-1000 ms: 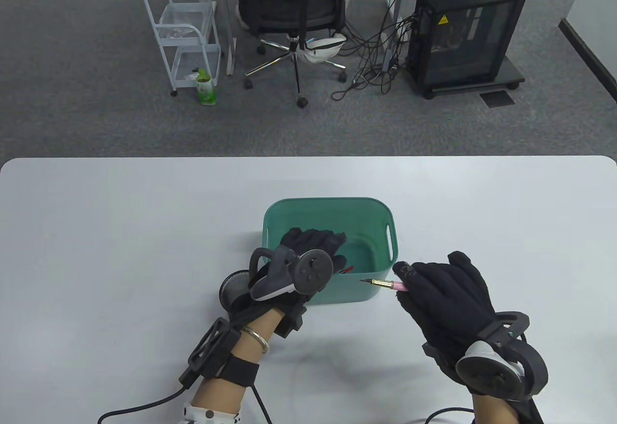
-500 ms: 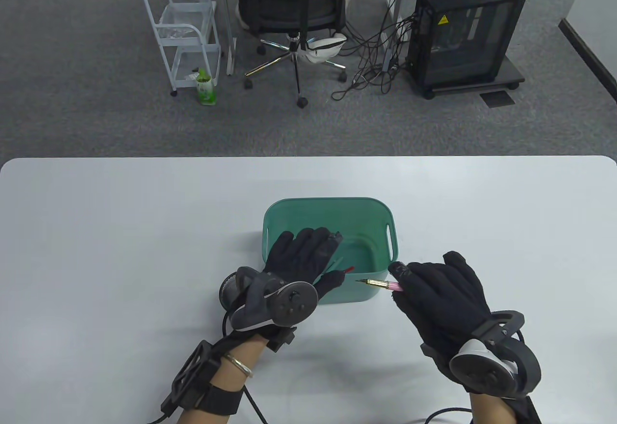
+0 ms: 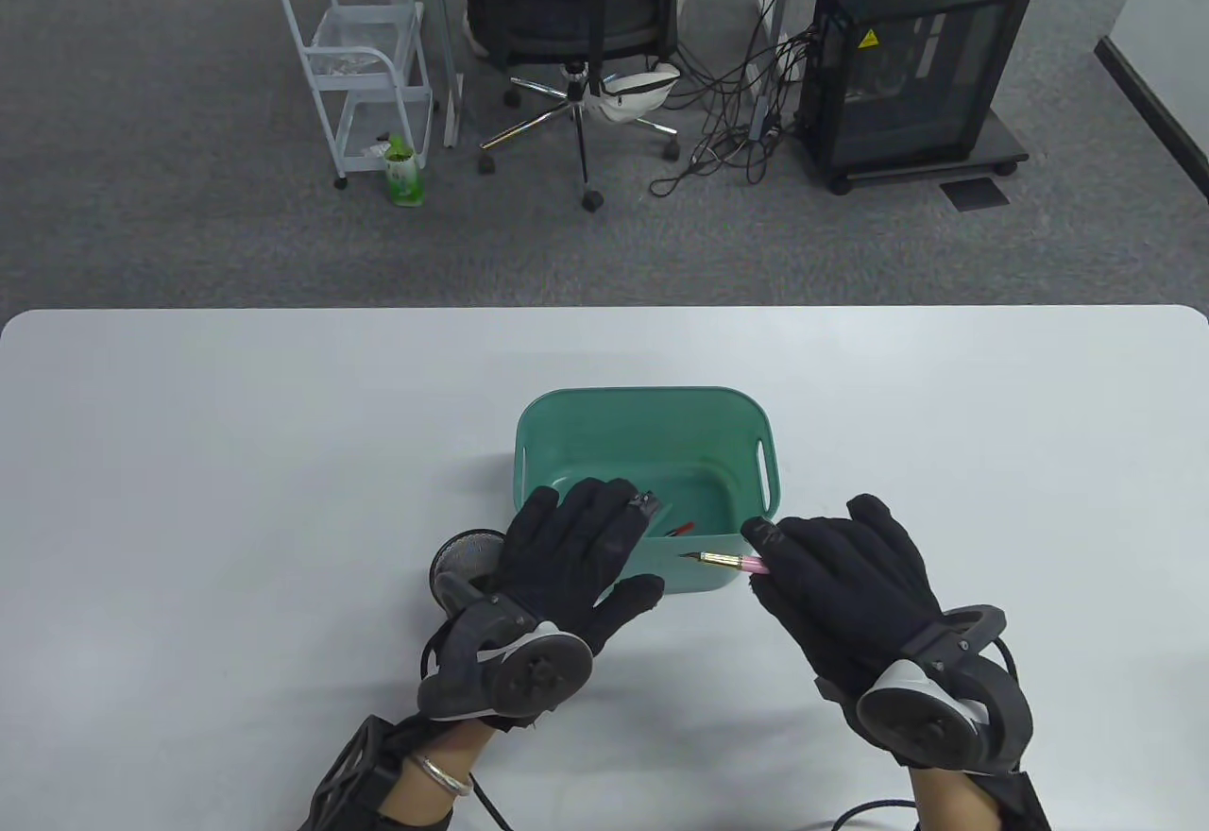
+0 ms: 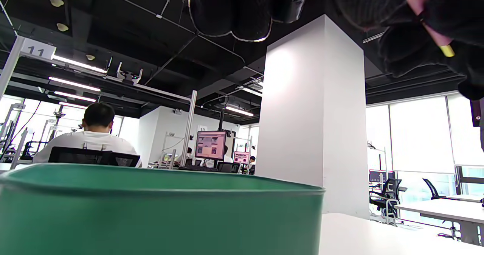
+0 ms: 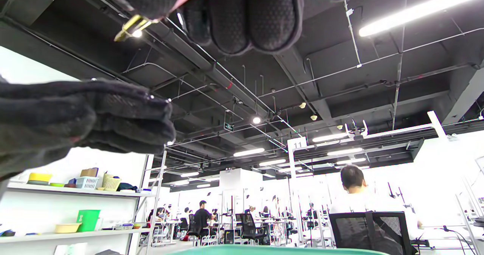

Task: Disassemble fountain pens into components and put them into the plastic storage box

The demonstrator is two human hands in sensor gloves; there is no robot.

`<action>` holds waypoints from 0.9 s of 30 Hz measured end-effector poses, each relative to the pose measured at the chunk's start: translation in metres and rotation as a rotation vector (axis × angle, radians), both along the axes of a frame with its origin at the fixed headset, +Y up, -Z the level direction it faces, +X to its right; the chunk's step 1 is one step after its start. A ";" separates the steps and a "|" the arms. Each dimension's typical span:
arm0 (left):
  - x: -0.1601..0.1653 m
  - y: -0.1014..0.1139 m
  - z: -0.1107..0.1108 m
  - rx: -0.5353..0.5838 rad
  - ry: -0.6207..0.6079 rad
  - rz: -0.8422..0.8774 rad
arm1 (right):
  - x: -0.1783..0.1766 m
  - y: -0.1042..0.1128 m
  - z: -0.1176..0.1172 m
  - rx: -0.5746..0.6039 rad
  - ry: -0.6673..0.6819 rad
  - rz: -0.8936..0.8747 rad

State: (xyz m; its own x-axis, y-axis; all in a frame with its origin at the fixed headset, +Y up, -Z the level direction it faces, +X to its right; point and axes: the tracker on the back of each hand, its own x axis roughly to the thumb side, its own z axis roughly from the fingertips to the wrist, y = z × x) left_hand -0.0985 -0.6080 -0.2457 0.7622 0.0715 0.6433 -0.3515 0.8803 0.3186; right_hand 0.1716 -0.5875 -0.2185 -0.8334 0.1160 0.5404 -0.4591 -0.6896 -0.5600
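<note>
The green plastic storage box (image 3: pixel 647 401) stands mid-table. My left hand (image 3: pixel 604 538) lies flat over its near-left rim, fingers straight, holding nothing. My right hand (image 3: pixel 770 552) pinches a pink pen section with a gold nib (image 3: pixel 725 561); the nib points left above the box's near rim. A red pen part (image 3: pixel 682 528) lies on the box floor. In the left wrist view the box wall (image 4: pixel 159 217) fills the bottom and the pink pen section (image 4: pixel 435 31) shows at top right. In the right wrist view the nib (image 5: pixel 132 26) juts from my fingers (image 5: pixel 242 16).
A black mesh pen holder (image 3: pixel 461 559) stands just left of the box, partly hidden by my left hand. Beyond the table's far edge are an office chair (image 3: pixel 576 9), a white cart (image 3: pixel 364 66) and a computer case (image 3: pixel 911 66).
My left hand has drawn back out of the box toward me and flattened, empty. My right hand has carried the nib section a little left, over the box's near rim.
</note>
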 end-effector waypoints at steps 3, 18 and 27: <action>-0.002 0.000 0.007 0.027 -0.005 -0.003 | -0.003 -0.002 -0.001 -0.009 -0.001 0.021; -0.008 0.003 0.023 0.108 -0.033 0.008 | -0.017 -0.013 -0.005 -0.043 0.003 0.102; -0.003 -0.001 0.026 0.169 -0.059 0.002 | -0.025 -0.016 -0.004 -0.051 0.028 0.130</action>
State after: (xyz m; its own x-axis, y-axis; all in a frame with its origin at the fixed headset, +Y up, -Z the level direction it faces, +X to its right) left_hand -0.1012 -0.6087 -0.2195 0.7226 -0.0402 0.6900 -0.3757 0.8151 0.4409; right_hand 0.1466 -0.6037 -0.2225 -0.8277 0.0358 0.5600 -0.3788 -0.7719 -0.5106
